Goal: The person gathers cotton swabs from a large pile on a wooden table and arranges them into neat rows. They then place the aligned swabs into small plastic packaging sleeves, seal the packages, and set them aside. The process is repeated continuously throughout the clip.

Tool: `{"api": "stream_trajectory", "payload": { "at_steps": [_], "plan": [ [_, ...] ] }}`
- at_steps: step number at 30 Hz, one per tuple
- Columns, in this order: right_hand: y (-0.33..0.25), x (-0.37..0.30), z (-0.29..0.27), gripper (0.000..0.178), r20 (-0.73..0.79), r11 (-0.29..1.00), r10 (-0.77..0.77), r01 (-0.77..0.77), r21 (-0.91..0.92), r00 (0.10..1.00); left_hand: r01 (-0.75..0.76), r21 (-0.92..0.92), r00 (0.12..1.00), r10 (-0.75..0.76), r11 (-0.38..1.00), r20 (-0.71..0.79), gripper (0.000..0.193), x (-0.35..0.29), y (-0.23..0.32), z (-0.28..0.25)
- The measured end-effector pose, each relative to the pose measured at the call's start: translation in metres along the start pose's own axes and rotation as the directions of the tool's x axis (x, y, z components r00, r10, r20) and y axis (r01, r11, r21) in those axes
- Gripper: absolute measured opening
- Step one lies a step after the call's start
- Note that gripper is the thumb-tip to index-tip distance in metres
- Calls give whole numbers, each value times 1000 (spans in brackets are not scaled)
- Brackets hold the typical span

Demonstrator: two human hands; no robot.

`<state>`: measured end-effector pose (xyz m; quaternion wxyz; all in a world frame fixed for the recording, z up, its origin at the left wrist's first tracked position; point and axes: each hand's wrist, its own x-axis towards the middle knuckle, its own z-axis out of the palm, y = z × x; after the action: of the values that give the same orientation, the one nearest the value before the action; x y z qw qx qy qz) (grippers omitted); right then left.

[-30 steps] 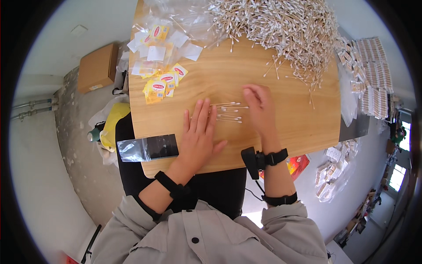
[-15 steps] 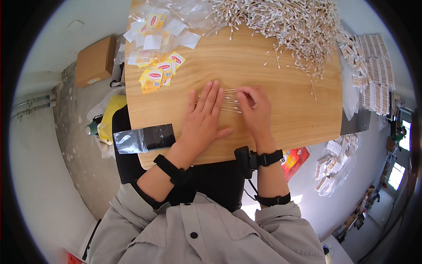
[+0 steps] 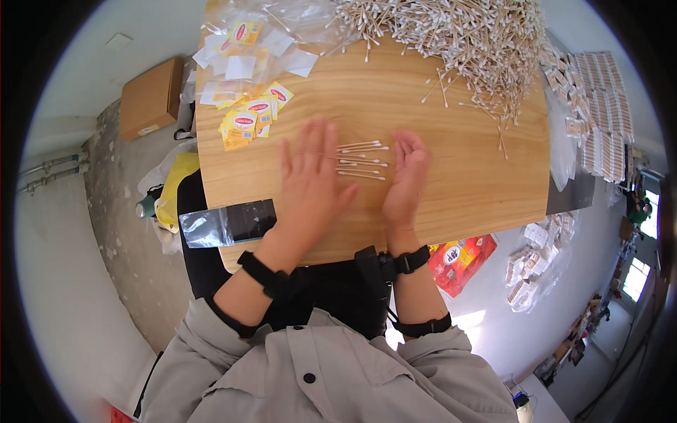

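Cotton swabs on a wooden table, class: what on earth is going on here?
A person has both bare hands around a small row of cotton swabs on the wooden table. The left hand, blurred and spread, is at the row's left ends; the right hand is at its right ends. Whether either touches them is unclear. A big swab heap lies at the far right, with yellow cards at left.

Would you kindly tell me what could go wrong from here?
The loose cotton swabs lie between the left hand and the right hand, so either might knock them askew. The plastic pouch overhangs the edge of the table, so a bump could tip it off.
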<state>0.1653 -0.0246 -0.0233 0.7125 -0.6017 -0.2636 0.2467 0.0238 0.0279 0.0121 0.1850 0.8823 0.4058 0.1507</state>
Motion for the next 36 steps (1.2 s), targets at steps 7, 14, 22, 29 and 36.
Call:
{"api": "stream_trajectory", "payload": {
  "at_steps": [7, 14, 22, 29, 36],
  "plan": [
    [3, -2, 14, 49, 5, 998, 53, -53, 26, 999, 71, -55, 997, -69, 996, 38, 100, -20, -2, 10],
    [1, -5, 18, 54, 101, 979, 79, -96, 177, 992, 36, -131, 999, -32, 991, 35, 95, -19, 11, 12],
    [-6, -16, 27, 51, 97, 981, 152, -162, 104, 984, -49, 24, 993, 46, 999, 111, 83, -9, 1, 12],
    [-14, 57, -80, 53, -241, 753, -198, -10, -658, 950, -46, 38, 987, 40, 998, 153, 92, -22, 5, 2],
    [-9, 141, -192, 25, -115, 176, -362, -54, -983, 925, -77, 94, 982, 59, 993, 182, 92, -23, 12, 6]
  ]
}}
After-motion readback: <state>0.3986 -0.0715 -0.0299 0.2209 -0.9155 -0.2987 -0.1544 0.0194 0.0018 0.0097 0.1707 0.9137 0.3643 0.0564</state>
